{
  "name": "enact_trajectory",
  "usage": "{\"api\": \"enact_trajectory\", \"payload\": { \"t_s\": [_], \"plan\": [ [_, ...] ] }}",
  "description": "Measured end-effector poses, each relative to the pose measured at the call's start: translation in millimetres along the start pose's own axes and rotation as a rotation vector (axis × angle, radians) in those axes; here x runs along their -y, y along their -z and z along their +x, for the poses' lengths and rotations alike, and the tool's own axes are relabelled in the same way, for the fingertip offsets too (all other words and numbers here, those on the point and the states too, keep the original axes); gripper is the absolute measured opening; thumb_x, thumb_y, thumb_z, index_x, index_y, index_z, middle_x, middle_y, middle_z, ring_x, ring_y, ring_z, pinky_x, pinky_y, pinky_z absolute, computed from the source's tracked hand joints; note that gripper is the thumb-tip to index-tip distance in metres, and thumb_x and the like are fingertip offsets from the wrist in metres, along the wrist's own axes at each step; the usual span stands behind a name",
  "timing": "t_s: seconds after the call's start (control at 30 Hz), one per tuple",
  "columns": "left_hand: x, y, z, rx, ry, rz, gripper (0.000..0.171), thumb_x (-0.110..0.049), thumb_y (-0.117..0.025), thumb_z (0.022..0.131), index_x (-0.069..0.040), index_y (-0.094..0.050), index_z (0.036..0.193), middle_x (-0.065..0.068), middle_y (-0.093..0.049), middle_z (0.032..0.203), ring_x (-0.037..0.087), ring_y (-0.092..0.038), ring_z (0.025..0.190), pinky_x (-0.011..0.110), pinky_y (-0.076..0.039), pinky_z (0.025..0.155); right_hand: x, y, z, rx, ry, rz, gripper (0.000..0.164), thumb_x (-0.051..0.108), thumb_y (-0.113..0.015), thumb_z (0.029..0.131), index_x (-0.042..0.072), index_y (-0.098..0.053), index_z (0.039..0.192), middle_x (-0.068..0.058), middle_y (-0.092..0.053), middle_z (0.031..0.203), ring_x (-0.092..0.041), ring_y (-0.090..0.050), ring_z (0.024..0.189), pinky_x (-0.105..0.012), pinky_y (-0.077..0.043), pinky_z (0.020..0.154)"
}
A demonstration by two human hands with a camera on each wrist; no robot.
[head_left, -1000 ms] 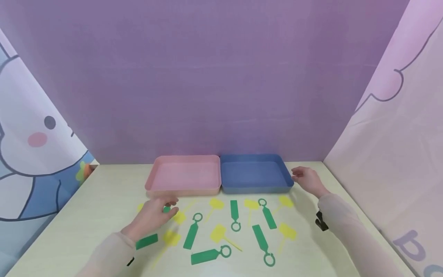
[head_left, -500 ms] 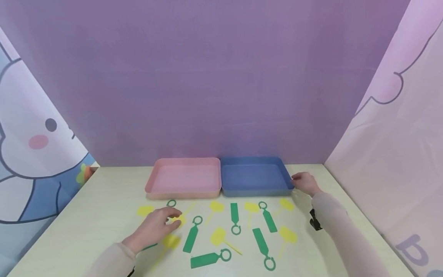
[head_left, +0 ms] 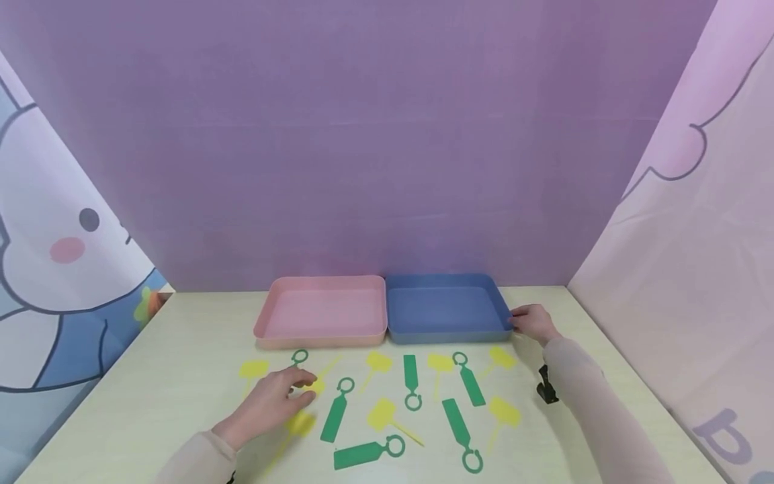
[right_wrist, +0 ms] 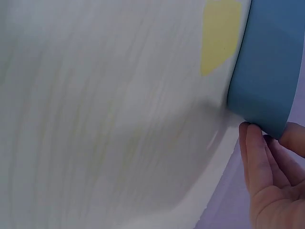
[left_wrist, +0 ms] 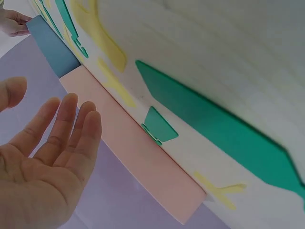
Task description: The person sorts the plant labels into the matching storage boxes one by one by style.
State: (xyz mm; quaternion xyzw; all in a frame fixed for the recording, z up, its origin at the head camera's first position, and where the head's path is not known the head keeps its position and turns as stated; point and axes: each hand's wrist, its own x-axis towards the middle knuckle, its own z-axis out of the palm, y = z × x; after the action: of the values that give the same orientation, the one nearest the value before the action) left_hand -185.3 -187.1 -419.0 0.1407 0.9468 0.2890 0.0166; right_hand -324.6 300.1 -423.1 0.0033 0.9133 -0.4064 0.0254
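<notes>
My right hand (head_left: 533, 323) pinches the right side of a blue tray (head_left: 447, 337). In the right wrist view its fingertips press the tray's outer wall, and the thumb lies at the rim. My left hand (head_left: 272, 407) hovers above the table with its fingers loosely spread, holding nothing. Beneath and around it lie flat yellow mallet-shaped pieces (head_left: 300, 423) and green tag-shaped pieces with rings (head_left: 334, 420). In the left wrist view a green piece (left_wrist: 209, 121) lies close to the camera. The left hand partly hides a green piece in the head view.
A pink tray (head_left: 320, 342) stands against the blue one's left side, near the purple back wall (head_left: 387, 148). More green pieces (head_left: 457, 423) and yellow pieces (head_left: 504, 410) are scattered across the pale table (head_left: 181, 356). Printed cloth walls (head_left: 707, 269) flank the table.
My right hand has moved down and in, onto the blue tray's right side. The left hand has shifted slightly over the pieces. The trays keep their places beside each other.
</notes>
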Motion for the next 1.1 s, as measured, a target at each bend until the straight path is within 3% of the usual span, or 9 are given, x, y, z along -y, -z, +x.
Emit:
{"api": "enact_trajectory", "payload": {
  "t_s": [0.23, 0.5, 0.73, 1.1],
  "plan": [
    [3.3, 1.3, -2.6, -0.012, 0.011, -0.018, 0.025, -0.020, -0.064, 0.084, -0.008, -0.065, 0.106, 0.002, -0.065, 0.107, 0.021, -0.061, 0.095, 0.037, -0.051, 0.076, -3, -2, 3, -0.009, -0.015, 0.037, 0.034, 0.003, -0.054, 0.087, -0.019, -0.052, 0.113, -0.032, -0.061, 0.104, -0.030, -0.066, 0.084, -0.030, -0.055, 0.069],
    [9.3, 4.7, -5.5, -0.034, 0.089, -0.011, 0.027, -0.022, -0.064, 0.084, -0.010, -0.065, 0.108, 0.002, -0.065, 0.109, 0.023, -0.061, 0.099, 0.041, -0.050, 0.081, -1, -2, 0, -0.018, -0.036, 0.075, 0.035, 0.003, -0.054, 0.088, -0.020, -0.052, 0.114, -0.032, -0.060, 0.106, -0.017, -0.065, 0.076, -0.027, -0.054, 0.068],
    [36.9, 18.0, -9.0, -0.036, 0.167, 0.025, 0.032, -0.022, -0.063, 0.085, -0.008, -0.063, 0.113, 0.007, -0.064, 0.110, 0.027, -0.060, 0.101, 0.045, -0.049, 0.081, -2, -3, -2, -0.019, -0.039, 0.087, 0.035, 0.003, -0.052, 0.089, -0.020, -0.051, 0.115, -0.034, -0.058, 0.110, -0.026, -0.066, 0.084, -0.028, -0.054, 0.070],
    [78.6, 43.8, -10.9, 0.014, 0.343, 0.167, 0.041, -0.020, -0.060, 0.085, 0.006, -0.057, 0.116, 0.024, -0.058, 0.115, 0.041, -0.054, 0.106, 0.052, -0.045, 0.085, -4, -4, -1, -0.016, -0.053, 0.092, 0.035, 0.004, -0.050, 0.091, -0.019, -0.049, 0.118, -0.034, -0.054, 0.115, -0.031, -0.064, 0.091, -0.030, -0.054, 0.073]
  ]
}}
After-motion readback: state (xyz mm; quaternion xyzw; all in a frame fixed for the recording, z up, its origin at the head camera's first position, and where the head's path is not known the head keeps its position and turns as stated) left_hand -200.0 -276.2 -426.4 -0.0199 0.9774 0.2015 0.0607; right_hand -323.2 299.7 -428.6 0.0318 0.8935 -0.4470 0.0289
